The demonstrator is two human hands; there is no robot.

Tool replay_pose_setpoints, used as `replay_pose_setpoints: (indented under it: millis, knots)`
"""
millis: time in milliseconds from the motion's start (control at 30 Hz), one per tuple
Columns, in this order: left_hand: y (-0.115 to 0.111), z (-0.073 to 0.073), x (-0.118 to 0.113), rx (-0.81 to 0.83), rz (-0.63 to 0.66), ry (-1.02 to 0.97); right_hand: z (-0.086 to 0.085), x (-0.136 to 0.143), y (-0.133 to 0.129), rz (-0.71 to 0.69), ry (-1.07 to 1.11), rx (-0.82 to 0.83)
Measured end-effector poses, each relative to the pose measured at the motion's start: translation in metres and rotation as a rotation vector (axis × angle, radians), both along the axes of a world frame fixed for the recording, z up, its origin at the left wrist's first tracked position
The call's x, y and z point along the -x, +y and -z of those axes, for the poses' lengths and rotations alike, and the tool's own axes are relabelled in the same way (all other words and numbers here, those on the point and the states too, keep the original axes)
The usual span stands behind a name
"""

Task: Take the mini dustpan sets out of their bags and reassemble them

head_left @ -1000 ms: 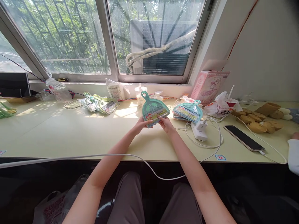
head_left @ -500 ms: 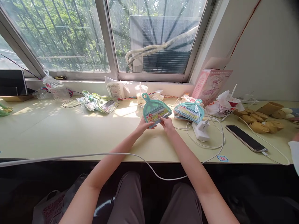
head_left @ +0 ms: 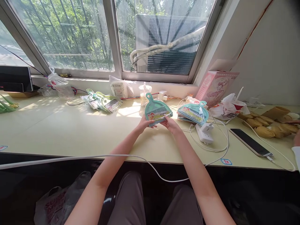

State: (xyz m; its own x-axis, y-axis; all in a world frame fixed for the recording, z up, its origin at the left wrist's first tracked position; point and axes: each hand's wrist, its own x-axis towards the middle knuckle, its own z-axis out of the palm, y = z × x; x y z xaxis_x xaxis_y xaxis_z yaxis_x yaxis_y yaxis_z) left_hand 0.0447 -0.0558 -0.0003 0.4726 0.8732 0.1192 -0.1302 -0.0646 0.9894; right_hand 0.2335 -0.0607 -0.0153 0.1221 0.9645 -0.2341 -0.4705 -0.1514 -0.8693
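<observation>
A teal mini dustpan set (head_left: 153,107) in clear wrap is held tilted above the table, its looped handle pointing up and away. Blue bristles and a printed card show through the wrap. My left hand (head_left: 143,125) grips its lower left edge, thumb on the front. At the lower right edge, my right hand (head_left: 172,125) pinches it with the thumb in front. Just to the right lies a pile of similar teal wrapped dustpan sets (head_left: 193,113). More wrapped sets, green and teal, form another pile (head_left: 104,102) at the left back.
On the right are a white power strip (head_left: 204,134) with looped cables, a phone (head_left: 250,142), brown paper-like pieces (head_left: 269,125) and a pink box (head_left: 217,87). A drink cup (head_left: 144,90) stands behind the dustpan. A white cable (head_left: 93,156) crosses over my forearms. Another person's sleeve (head_left: 297,156) shows at far right.
The view has turned slightly left, so the table things sit further right. Both hands still hold the dustpan set, which leans a little differently. At far right, another person's hand has reached the brown pieces.
</observation>
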Motion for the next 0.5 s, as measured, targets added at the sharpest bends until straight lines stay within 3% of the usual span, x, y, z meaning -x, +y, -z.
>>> replay_pose_setpoints:
  millis: [167, 433, 500]
  knots:
    - [-0.001, 0.005, -0.001, 0.005, 0.057, 0.010, 0.004, 0.003, 0.000, 0.150, -0.035, 0.097]
    - [0.009, 0.012, -0.003, 0.004, -0.027, -0.067, -0.001, 0.009, 0.000, 0.048, 0.008, -0.007]
    - [0.016, 0.012, 0.001, 0.028, -0.087, -0.102, -0.003, 0.007, 0.001, 0.104, -0.016, -0.056]
